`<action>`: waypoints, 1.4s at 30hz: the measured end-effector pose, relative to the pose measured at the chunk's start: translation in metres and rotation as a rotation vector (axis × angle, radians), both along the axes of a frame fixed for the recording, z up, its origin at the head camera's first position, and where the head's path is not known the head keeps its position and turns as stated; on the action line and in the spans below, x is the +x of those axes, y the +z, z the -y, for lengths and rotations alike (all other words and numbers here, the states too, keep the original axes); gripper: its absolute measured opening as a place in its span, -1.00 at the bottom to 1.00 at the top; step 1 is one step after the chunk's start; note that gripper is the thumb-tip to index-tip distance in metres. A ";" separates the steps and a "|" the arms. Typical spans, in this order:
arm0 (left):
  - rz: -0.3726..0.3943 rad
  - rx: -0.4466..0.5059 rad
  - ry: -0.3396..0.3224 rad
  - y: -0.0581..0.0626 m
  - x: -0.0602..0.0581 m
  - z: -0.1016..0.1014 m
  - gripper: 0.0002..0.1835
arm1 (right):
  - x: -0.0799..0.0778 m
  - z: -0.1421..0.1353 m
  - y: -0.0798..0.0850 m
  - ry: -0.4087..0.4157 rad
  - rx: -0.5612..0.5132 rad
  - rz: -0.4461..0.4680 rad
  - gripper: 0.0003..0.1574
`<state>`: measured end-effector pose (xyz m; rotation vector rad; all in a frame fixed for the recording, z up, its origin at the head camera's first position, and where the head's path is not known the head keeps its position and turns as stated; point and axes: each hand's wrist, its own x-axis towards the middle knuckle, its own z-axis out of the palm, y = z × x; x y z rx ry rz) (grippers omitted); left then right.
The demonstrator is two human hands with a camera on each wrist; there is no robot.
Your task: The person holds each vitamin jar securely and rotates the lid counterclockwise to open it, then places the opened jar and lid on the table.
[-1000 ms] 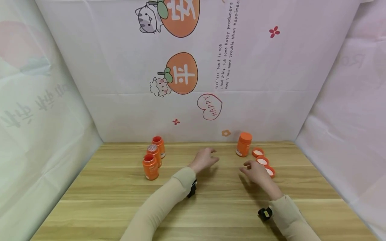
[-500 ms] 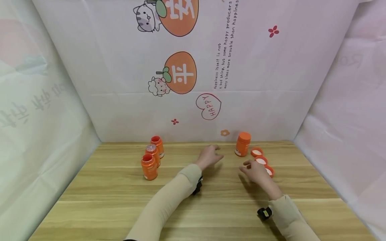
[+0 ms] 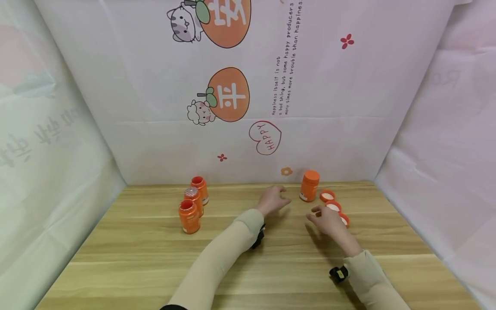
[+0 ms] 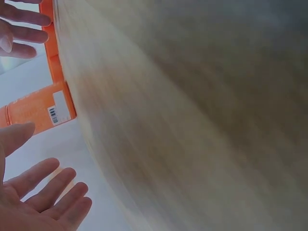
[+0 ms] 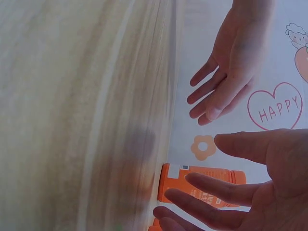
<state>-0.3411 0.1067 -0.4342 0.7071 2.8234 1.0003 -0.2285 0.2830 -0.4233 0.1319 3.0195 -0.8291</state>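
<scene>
My left hand (image 3: 272, 201) is just left of a capped orange bottle (image 3: 309, 186), fingers spread and apart from it. In the left wrist view that hand (image 4: 45, 197) shows nothing in its grasp, and the bottle (image 4: 41, 108) stands beyond the thumb. My right hand (image 3: 327, 220) hovers in front of the bottle, beside three orange lids with white insides: a rear lid (image 3: 327, 196), a middle lid (image 3: 333, 207) and a front lid (image 3: 344, 220), which the hand partly covers. The right wrist view shows this hand (image 5: 260, 178) with loosely extended fingers, holding nothing.
Three uncapped orange bottles form a row at the left: a front bottle (image 3: 189, 217), a middle bottle (image 3: 194, 200) with a silvery cover over its mouth, and a rear bottle (image 3: 199, 188). Printed white cloth (image 3: 155, 150) walls the wooden table (image 3: 128, 254) behind and at both sides.
My left hand has moved right, closer to the capped bottle. The right hand keeps nearly the same place. Bottles and lids stay where they were, while the head view has shifted slightly.
</scene>
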 end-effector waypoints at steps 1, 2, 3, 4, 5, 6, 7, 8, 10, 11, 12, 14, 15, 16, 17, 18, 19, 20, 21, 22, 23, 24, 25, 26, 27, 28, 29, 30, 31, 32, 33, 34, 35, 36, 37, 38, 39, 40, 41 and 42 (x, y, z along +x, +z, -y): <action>0.000 0.001 -0.002 -0.001 -0.001 -0.001 -0.46 | 0.000 0.000 0.000 -0.001 -0.001 0.001 -0.31; -0.001 0.002 -0.004 -0.001 -0.002 -0.003 -0.45 | 0.000 0.000 0.001 0.000 0.000 0.001 -0.30; -0.002 0.003 -0.004 -0.002 -0.002 -0.004 -0.45 | 0.000 -0.001 0.001 0.000 0.000 0.000 -0.30; -0.007 0.004 -0.006 -0.002 -0.003 -0.005 -0.45 | 0.000 -0.001 0.002 0.001 0.000 0.000 -0.29; -0.013 0.004 -0.008 -0.002 -0.003 -0.007 -0.45 | 0.000 -0.001 0.002 0.001 -0.003 -0.001 -0.29; -0.015 0.007 -0.009 -0.003 -0.003 -0.008 -0.45 | 0.000 -0.001 0.002 0.002 -0.006 -0.004 -0.30; -0.018 0.008 -0.008 -0.003 -0.004 -0.009 -0.45 | 0.001 -0.001 0.002 0.003 -0.008 -0.005 -0.31; -0.020 0.008 -0.009 -0.003 -0.004 -0.010 -0.45 | 0.001 -0.001 0.002 0.002 -0.010 -0.008 -0.32; -0.026 0.013 -0.013 -0.004 -0.005 -0.012 -0.45 | 0.001 -0.001 0.001 0.000 -0.014 -0.007 -0.33; -0.028 0.016 -0.014 -0.005 -0.005 -0.014 -0.45 | 0.001 -0.001 0.001 -0.001 -0.015 -0.008 -0.33; -0.027 0.021 -0.017 -0.005 -0.005 -0.015 -0.46 | 0.001 -0.001 0.001 -0.001 -0.016 -0.009 -0.33; -0.030 0.023 -0.021 -0.006 -0.006 -0.017 -0.46 | 0.001 -0.001 0.000 -0.003 -0.017 -0.007 -0.32; -0.030 0.027 -0.023 -0.007 -0.006 -0.018 -0.46 | 0.001 -0.001 0.000 -0.004 -0.018 -0.006 -0.32; -0.030 0.029 -0.021 -0.007 -0.006 -0.019 -0.46 | 0.001 -0.001 0.000 -0.004 -0.020 -0.007 -0.31; -0.029 0.032 -0.018 -0.008 -0.006 -0.021 -0.46 | 0.001 -0.001 0.000 -0.004 -0.022 -0.007 -0.31; -0.028 0.034 -0.017 -0.008 -0.007 -0.022 -0.47 | 0.001 -0.001 -0.001 -0.005 -0.024 -0.006 -0.32; -0.026 0.038 -0.016 -0.009 -0.007 -0.024 -0.46 | 0.001 -0.001 -0.001 -0.006 -0.023 -0.006 -0.32; -0.027 0.041 -0.013 -0.009 -0.008 -0.025 -0.46 | 0.001 -0.001 -0.001 -0.008 -0.025 -0.003 -0.32; -0.026 0.045 -0.012 -0.010 -0.009 -0.027 -0.46 | 0.002 -0.001 -0.001 -0.012 -0.025 0.000 -0.33; -0.026 0.049 -0.010 -0.010 -0.009 -0.028 -0.45 | 0.002 -0.001 -0.001 -0.015 -0.026 0.002 -0.34; -0.022 0.053 -0.006 -0.011 -0.010 -0.030 -0.44 | 0.002 0.000 -0.001 -0.015 -0.025 0.003 -0.34; -0.019 0.059 -0.005 -0.011 -0.010 -0.032 -0.44 | 0.002 0.000 -0.001 -0.015 -0.022 0.003 -0.34; -0.018 0.065 -0.002 -0.011 -0.011 -0.033 -0.43 | 0.001 0.000 -0.002 -0.015 -0.020 0.002 -0.34; -0.017 0.068 0.005 -0.012 -0.011 -0.034 -0.42 | 0.001 0.000 -0.002 -0.015 -0.021 0.002 -0.35; -0.012 0.074 0.008 -0.012 -0.011 -0.035 -0.41 | 0.001 0.001 -0.002 -0.015 -0.019 0.001 -0.35; -0.006 0.082 0.011 -0.011 -0.011 -0.036 -0.40 | 0.001 0.001 -0.002 -0.013 -0.018 -0.002 -0.35; -0.001 0.090 0.014 -0.012 -0.012 -0.038 -0.39 | 0.001 0.001 -0.002 -0.011 -0.017 -0.005 -0.36; 0.002 0.095 0.015 -0.011 -0.012 -0.039 -0.37 | 0.001 0.001 -0.002 -0.012 -0.016 -0.007 -0.36; 0.004 0.101 0.018 -0.012 -0.012 -0.040 -0.36 | 0.001 0.001 -0.002 -0.014 -0.015 -0.008 -0.37; 0.005 0.104 0.023 -0.013 -0.013 -0.042 -0.35 | 0.001 0.001 -0.001 -0.015 -0.014 -0.009 -0.37; 0.005 0.109 0.022 -0.013 -0.012 -0.043 -0.35 | 0.001 0.001 -0.001 -0.017 -0.011 -0.010 -0.37; 0.006 0.110 0.023 -0.014 -0.013 -0.045 -0.34 | 0.002 0.001 -0.001 -0.018 -0.010 -0.011 -0.38; 0.005 0.107 0.025 -0.014 -0.012 -0.047 -0.34 | 0.001 0.001 -0.001 -0.018 -0.007 -0.012 -0.37; 0.003 0.103 0.029 -0.014 -0.012 -0.048 -0.34 | 0.002 0.001 0.000 -0.020 -0.007 -0.011 -0.38; 0.000 0.102 0.029 -0.015 -0.012 -0.050 -0.33 | 0.002 0.002 0.000 -0.022 -0.007 -0.011 -0.38; -0.002 0.095 0.034 -0.015 -0.012 -0.052 -0.33 | 0.001 0.001 0.000 -0.023 -0.008 -0.011 -0.39; 0.000 0.094 0.035 -0.014 -0.010 -0.053 -0.33 | 0.001 0.001 -0.001 -0.022 -0.009 -0.012 -0.39; 0.001 0.092 0.037 -0.014 -0.010 -0.055 -0.33 | 0.001 0.001 -0.001 -0.022 -0.010 -0.013 -0.40; 0.000 0.089 0.039 -0.014 -0.009 -0.056 -0.33 | 0.001 0.001 -0.001 -0.022 -0.011 -0.015 -0.40; 0.001 0.091 0.041 -0.013 -0.009 -0.058 -0.32 | 0.001 0.001 -0.002 -0.024 -0.012 -0.017 -0.42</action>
